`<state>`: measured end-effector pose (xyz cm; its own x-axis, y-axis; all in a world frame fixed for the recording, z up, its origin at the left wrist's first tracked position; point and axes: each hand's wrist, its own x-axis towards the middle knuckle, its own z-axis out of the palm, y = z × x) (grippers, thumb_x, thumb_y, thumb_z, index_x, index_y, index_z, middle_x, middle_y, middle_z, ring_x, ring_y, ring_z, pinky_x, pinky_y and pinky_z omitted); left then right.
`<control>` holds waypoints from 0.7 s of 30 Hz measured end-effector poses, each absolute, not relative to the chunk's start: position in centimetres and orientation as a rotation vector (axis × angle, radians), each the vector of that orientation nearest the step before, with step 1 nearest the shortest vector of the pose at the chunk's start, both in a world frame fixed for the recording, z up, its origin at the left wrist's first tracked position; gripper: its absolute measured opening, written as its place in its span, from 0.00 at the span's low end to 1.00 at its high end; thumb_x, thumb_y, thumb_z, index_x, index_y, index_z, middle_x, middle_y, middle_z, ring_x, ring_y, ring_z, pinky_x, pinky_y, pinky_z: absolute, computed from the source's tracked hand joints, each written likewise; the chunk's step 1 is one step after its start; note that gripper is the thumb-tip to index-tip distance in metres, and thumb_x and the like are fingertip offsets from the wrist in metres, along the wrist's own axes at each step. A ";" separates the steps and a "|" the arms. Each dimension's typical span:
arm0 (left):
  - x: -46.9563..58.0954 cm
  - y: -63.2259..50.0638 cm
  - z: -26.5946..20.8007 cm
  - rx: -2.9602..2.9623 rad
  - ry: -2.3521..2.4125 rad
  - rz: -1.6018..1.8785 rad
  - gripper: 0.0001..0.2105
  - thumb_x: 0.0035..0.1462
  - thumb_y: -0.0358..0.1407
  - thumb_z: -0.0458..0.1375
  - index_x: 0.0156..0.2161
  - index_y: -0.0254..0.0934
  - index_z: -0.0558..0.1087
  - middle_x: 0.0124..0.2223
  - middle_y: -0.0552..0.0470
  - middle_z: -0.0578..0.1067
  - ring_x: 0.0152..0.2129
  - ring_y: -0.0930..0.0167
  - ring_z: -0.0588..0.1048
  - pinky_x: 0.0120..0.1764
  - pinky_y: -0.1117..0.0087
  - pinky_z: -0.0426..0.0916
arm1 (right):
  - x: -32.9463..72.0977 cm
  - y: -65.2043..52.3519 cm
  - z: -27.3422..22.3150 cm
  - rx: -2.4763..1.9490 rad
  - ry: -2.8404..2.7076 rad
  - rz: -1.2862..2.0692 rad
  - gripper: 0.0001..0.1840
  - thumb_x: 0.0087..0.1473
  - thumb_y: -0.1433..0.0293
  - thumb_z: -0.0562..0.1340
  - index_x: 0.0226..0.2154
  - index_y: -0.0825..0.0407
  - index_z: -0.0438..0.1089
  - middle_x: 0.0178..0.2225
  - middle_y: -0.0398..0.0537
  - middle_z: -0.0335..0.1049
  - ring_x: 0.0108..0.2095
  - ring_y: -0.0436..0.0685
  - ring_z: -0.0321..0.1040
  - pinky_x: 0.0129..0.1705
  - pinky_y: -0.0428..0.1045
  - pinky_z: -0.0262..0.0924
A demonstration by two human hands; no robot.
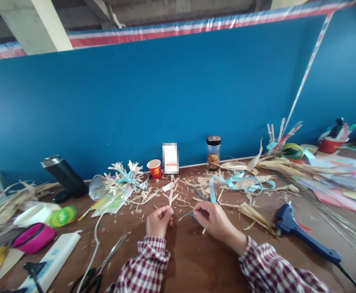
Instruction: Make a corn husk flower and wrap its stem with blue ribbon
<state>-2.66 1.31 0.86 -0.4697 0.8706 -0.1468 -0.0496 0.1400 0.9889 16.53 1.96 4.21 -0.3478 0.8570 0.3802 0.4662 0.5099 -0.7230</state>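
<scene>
Left hand [159, 220]: thumb and forefinger pressed together, pinching the small husk piece [172, 197] by its lower end, splayed tips up. Right hand [215, 219]: fingertips closed on a thin blue strip [187, 215], its loose end pointing at the left hand. Hands near each other, apart; strip not seen touching the husk piece, fine contact too small to tell.

Step, by judgement: husk piece held ready, strip about to be worked on it, likely tying or wrapping. Next move calls for a steady left pinch, strip brought across to the stem and kept taut without crushing the husk.

Just beyond the right hand: blue ribbon [212, 190], coils running off to its right. Beyond the left hand: husk scraps, then a red paper cup [155, 170]. Farther left of the grip: husk flowers [134, 167] with blue ties, a likely match for this work. Left of the left forearm: scissors [107, 260], unheld. Well right of the right hand: glue gun [302, 237], lying on the table [196, 260], also unheld.
</scene>
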 end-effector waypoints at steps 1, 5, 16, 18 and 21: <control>-2.7 1.3 0.7 0.820 1.617 1.441 0.12 0.37 0.35 0.66 0.31 0.32 0.76 0.21 0.52 0.76 0.16 0.73 0.72 0.18 0.75 0.67 | 16.5 1.9 4.2 -1.081 -2.000 0.647 0.07 0.50 0.71 0.56 0.25 0.52 0.68 0.24 0.43 0.67 0.23 0.49 0.60 0.26 0.43 0.51; -2.8 1.3 0.6 0.824 1.625 1.427 0.13 0.39 0.36 0.65 0.32 0.31 0.75 0.20 0.51 0.75 0.17 0.71 0.72 0.20 0.73 0.68 | 16.4 1.9 4.0 -1.093 -2.031 0.643 0.07 0.50 0.72 0.55 0.25 0.52 0.68 0.25 0.43 0.68 0.24 0.49 0.61 0.26 0.43 0.51; -0.5 -1.3 3.9 1.607 1.568 1.609 0.13 0.42 0.39 0.64 0.37 0.40 0.77 0.39 0.44 0.75 0.28 0.68 0.71 0.32 0.70 0.67 | 16.3 2.1 3.4 -1.132 -2.027 0.635 0.07 0.50 0.72 0.56 0.26 0.52 0.69 0.24 0.43 0.68 0.24 0.50 0.61 0.25 0.44 0.51; -0.2 -1.5 3.8 1.766 1.472 1.471 0.14 0.43 0.37 0.64 0.39 0.43 0.77 0.37 0.46 0.76 0.34 0.64 0.71 0.39 0.68 0.66 | 16.2 2.0 3.5 -1.100 -2.050 0.645 0.07 0.50 0.73 0.55 0.26 0.52 0.69 0.24 0.43 0.68 0.25 0.50 0.61 0.26 0.44 0.52; -0.3 -1.4 3.3 1.805 1.454 1.374 0.06 0.49 0.35 0.59 0.33 0.42 0.78 0.31 0.48 0.77 0.31 0.66 0.72 0.38 0.68 0.65 | 16.3 2.1 3.7 -1.040 -2.122 0.632 0.07 0.50 0.73 0.55 0.29 0.51 0.69 0.26 0.43 0.69 0.27 0.50 0.63 0.29 0.44 0.54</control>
